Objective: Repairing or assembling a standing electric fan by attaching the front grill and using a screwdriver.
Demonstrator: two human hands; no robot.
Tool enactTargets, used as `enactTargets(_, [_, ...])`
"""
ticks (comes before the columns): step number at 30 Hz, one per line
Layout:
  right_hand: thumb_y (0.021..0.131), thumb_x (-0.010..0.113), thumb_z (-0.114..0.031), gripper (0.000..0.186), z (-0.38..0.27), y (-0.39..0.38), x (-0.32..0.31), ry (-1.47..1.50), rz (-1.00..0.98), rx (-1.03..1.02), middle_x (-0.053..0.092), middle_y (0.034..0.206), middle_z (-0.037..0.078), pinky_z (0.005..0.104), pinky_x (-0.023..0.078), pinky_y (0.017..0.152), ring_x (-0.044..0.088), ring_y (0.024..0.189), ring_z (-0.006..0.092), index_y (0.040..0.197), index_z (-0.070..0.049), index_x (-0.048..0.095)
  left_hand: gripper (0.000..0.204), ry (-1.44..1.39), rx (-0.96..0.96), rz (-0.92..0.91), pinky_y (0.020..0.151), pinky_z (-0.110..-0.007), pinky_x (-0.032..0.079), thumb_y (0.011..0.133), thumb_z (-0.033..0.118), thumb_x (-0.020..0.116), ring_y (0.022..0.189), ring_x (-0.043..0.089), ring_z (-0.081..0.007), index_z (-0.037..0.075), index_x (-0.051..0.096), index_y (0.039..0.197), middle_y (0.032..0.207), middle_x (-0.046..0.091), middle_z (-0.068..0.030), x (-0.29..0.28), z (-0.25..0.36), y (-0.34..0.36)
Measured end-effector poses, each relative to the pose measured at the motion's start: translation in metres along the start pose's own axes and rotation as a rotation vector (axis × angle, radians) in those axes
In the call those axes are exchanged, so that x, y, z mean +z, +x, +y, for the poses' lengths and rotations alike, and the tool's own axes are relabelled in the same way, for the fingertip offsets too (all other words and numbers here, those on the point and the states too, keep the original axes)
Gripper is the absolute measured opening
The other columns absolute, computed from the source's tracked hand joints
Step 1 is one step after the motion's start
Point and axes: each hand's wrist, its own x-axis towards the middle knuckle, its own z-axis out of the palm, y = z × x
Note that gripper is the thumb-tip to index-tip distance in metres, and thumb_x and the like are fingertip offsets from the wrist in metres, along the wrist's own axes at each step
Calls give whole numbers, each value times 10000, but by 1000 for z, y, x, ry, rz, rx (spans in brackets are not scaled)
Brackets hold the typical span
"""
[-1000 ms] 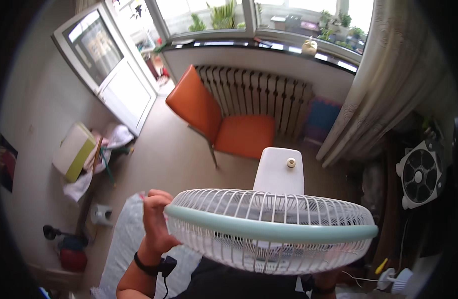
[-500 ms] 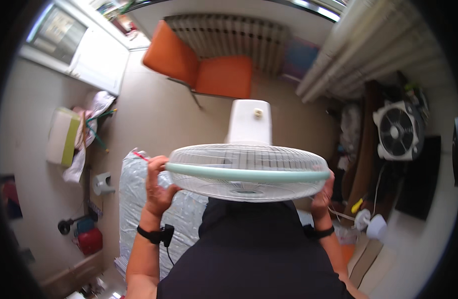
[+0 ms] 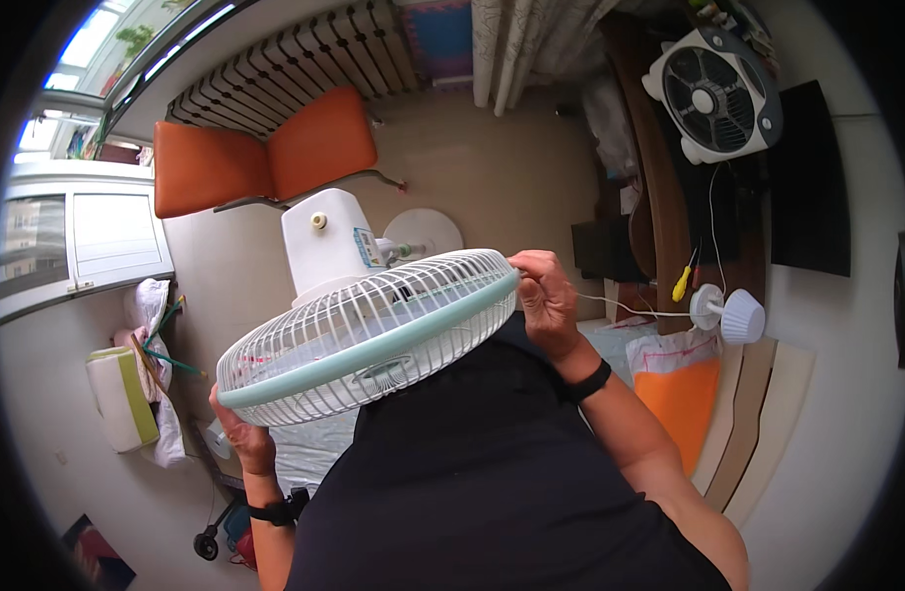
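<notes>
Just off the centre of the view, toward eight o'clock, a fan head [image 3: 368,335] is held tilted in front of the person's black top [image 3: 492,473], its right end higher than its left. Its round cage is of thin white ribs, closely spaced, joined at the seam by a smooth, pale mint rim [image 3: 442,315]. Behind it stands a boxy white plastic housing [image 3: 304,246] with rounded corners, a small cream knob [image 3: 318,222] and a bluish sticker [image 3: 369,248].

The hands are well apart, each clamped on one end of the cage. The left hand [image 3: 245,441] grips the lower end (most of its fingers are hidden behind the ribs); the right hand [image 3: 549,305] pinches the upper end between thumb and fingers.

Toward twelve, a flat white disc-shaped base [image 3: 428,227] lies on the smooth beige floor [image 3: 502,148]. At ten is an orange chair [image 3: 319,148] with a sleek, leathery-looking surface, and at eleven a radiator [image 3: 285,69] of upright columns. Near two sits a squarish white box fan [image 3: 713,98] with a dark round grille. At three are a yellow-handled screwdriver [image 3: 680,287] and a white appliance with a fluted, cone-like head [image 3: 743,317]. Crinkled, shiny plastic sheeting [image 3: 314,453] shows at seven.
</notes>
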Motion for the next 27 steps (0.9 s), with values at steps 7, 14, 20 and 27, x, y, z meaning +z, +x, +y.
enactTargets(7, [1111, 576, -324, 325, 9, -3, -1, -10, -4, 13, 658, 1160, 126, 312, 535, 794, 644, 909, 196, 1243, -37, 651, 682, 35, -24, -23, 1184, -411, 381, 962, 232, 720, 1356, 537, -263, -6, 404, 1517, 1464, 540, -156, -7, -2, -9])
enactTargets(14, [1135, 501, -353, 377, 5, -5, 7, -94, -18, 70, 651, 1237, 159, 324, 544, 861, 665, 988, 214, 1282, -26, 617, 855, 130, 87, 9, 1146, -463, 420, 882, 438, 781, 1307, 577, -329, -2, 428, 1525, 1444, 569, -183, -16, -32, -19])
enactTargets(20, [1097, 560, -197, 271, 3, -6, 20, -253, -28, 106, 650, 1248, 178, 388, 529, 1042, 663, 1164, 281, 1283, -3, 597, 586, 304, 301, 18, 1036, -459, 507, 888, 286, 813, 1203, 619, -339, 47, 528, 1341, 1305, 620, -186, 1, -4, 8])
enactTargets(27, [964, 735, -265, 491, 1, -12, 12, -512, -109, 126, 630, 1332, 150, 384, 497, 1093, 631, 1228, 254, 1339, 20, 596, 510, 121, 251, 67, 980, -465, 552, 931, 227, 769, 1179, 640, -353, 17, 537, 1334, 1320, 609, -215, 1, -44, -4])
